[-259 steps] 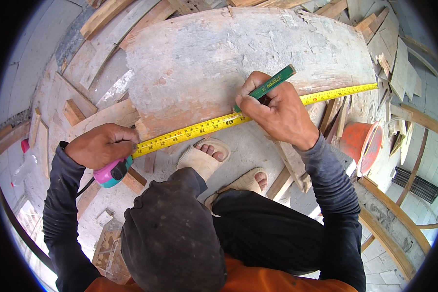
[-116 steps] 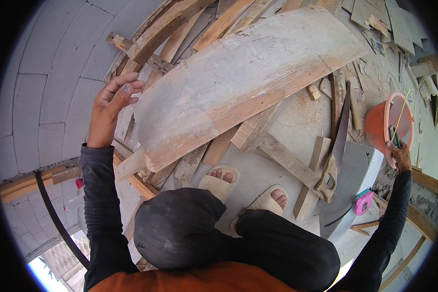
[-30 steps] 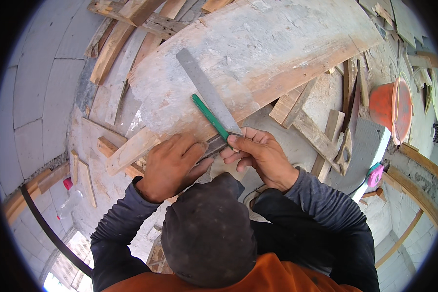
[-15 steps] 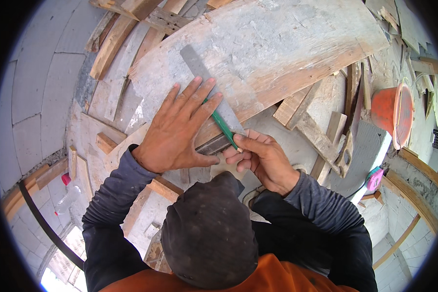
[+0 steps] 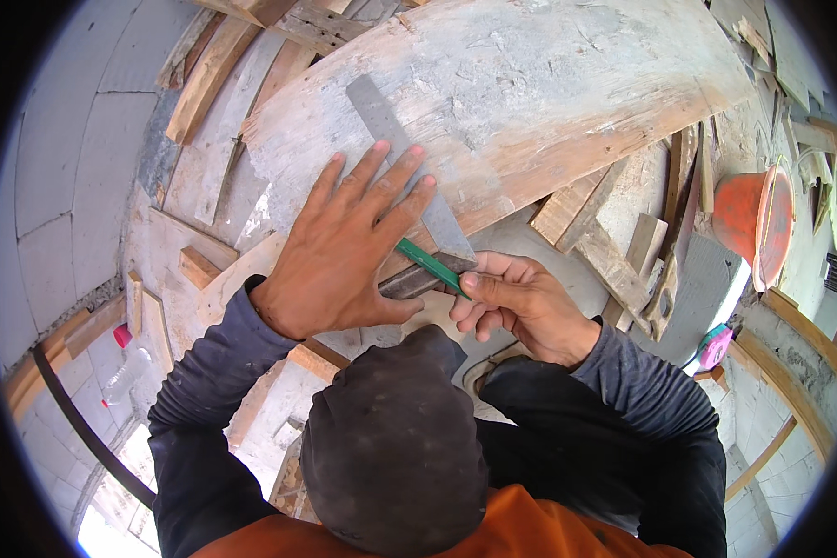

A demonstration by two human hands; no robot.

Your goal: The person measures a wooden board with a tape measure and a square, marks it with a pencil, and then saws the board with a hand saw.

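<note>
My left hand lies flat with spread fingers over a try square and the edge of a wide wooden board. The grey metal blade of the square reaches up across the board. Its dark stock runs along the board's near edge, partly covered by my left thumb. To the right of the stock, my right hand pinches one end of a green pencil between thumb and fingers. The pencil's other end is close to my left hand, and the pinched tip is hidden.
Wood offcuts lie scattered right of the board, with more timber at upper left. An orange bucket stands at right, near a handsaw and a pink-and-teal tape measure. A plastic bottle lies lower left.
My right hand has moved slightly right, and the pencil has slid down from beside my left fingers and lies at a flatter slant. My left hand stays on the square.
</note>
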